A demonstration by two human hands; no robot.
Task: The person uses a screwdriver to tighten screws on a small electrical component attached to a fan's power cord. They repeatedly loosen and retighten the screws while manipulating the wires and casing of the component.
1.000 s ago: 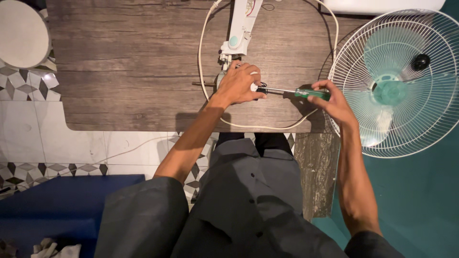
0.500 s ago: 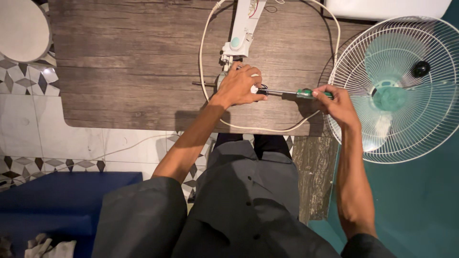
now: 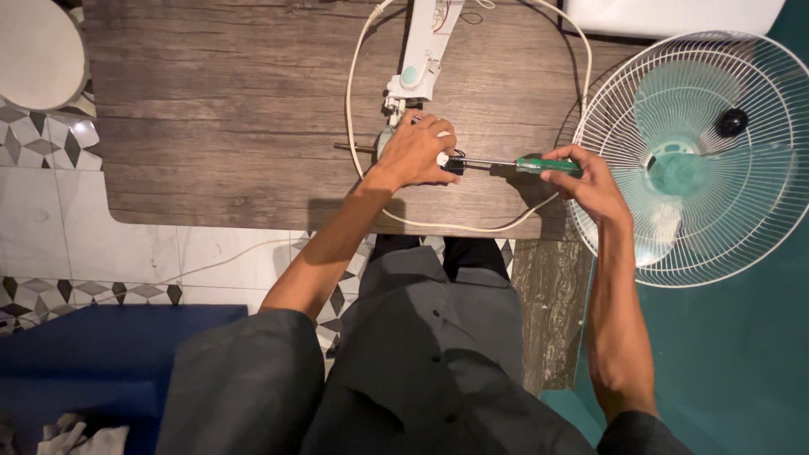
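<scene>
My left hand (image 3: 417, 152) is closed over a small fan motor (image 3: 383, 145) lying on the wooden table (image 3: 236, 118), its thin shaft sticking out to the left. My right hand (image 3: 590, 181) grips the green handle of a screwdriver (image 3: 539, 165), held level, with the metal tip reaching left into the motor under my left fingers. A white plastic fan neck (image 3: 421, 50) with a teal button runs from the motor toward the table's far edge. A white power cord (image 3: 447, 221) loops around the motor and both hands.
A white fan guard (image 3: 607, 93) with teal blades (image 3: 683, 168) lies at the right, overlapping the table edge. A round white base (image 3: 38, 50) sits at the far left. A white housing (image 3: 674, 15) lies at the top right. Tiled floor and blue cloth (image 3: 93, 362) lie below.
My right hand has shifted slightly along the screwdriver handle, as in turning it. My left hand stays on the motor. The view has drifted a little.
</scene>
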